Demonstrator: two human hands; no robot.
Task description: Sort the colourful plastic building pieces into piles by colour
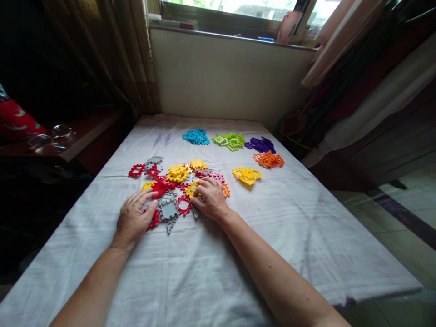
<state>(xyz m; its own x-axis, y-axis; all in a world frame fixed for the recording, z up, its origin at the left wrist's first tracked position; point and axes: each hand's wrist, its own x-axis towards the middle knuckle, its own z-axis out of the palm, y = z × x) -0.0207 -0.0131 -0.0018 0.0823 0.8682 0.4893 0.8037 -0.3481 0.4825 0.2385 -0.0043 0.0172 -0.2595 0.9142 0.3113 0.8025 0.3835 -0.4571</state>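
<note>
A mixed heap of plastic interlocking tiles with notched edges lies on the cloth, among them a grey tile (169,210), a red tile (162,186) and stacked yellow tiles (179,173). My left hand (133,216) rests on the heap's left side, fingers stretched out and touching red tiles, thumb apart. On the heap's right side, my right hand (211,198) has bent fingers, with index and thumb close together at the edge of a yellow tile (191,189). The fingers partly hide that tile and the pink tile (217,177) behind them.
Sorted by colour, separate piles lie beyond the heap: blue (196,136), lime green (230,141), purple (261,144), orange (269,159) and yellow (247,175). A white cloth (306,245) covers the table. Glasses (61,131) sit on a side surface at left; clothes hang at right.
</note>
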